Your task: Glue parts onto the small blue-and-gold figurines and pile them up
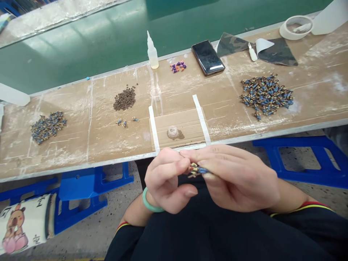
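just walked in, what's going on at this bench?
A person sits at a workbench and pinches one small blue-and-gold piece between the fingers of the left hand and the right hand, over the lap and off the bench. On the bench lie a left pile and a right pile of similar pieces, brown beads, a squeeze bottle, a phone, and a small clear dish between two tape strips.
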`<state>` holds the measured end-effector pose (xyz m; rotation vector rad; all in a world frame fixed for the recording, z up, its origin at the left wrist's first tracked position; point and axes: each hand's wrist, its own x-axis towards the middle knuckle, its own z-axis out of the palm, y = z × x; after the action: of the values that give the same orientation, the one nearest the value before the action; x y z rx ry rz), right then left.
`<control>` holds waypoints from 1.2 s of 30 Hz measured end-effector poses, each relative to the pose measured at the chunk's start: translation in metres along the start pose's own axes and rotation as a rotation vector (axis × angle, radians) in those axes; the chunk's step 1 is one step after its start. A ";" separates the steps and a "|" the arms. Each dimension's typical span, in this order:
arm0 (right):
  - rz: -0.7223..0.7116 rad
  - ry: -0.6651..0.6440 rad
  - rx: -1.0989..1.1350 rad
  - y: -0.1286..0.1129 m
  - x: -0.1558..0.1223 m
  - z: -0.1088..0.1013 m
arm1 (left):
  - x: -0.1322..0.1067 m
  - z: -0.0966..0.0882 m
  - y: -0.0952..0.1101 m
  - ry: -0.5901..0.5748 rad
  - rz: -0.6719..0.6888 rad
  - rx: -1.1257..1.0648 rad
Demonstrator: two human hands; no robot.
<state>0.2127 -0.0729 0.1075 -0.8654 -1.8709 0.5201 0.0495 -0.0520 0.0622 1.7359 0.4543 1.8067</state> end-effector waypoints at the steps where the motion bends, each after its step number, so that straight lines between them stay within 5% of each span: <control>1: -0.025 -0.026 0.010 0.001 0.000 0.001 | 0.000 0.001 0.001 -0.005 -0.038 -0.017; 5: -0.020 0.119 0.118 0.002 0.001 0.009 | -0.003 0.003 0.009 0.002 -0.164 -0.098; 9: 0.218 0.333 0.341 0.003 0.005 0.022 | -0.004 0.004 0.014 0.034 -0.283 -0.063; 15: 0.441 0.312 0.551 0.008 0.010 0.026 | -0.002 0.005 0.015 0.090 -0.450 0.031; 36: 0.248 0.345 0.200 0.002 0.000 0.022 | -0.012 0.019 0.011 0.167 -0.320 0.164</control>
<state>0.1937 -0.0715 0.0964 -0.9889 -1.3834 0.6529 0.0661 -0.0709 0.0616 1.5174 0.9169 1.7239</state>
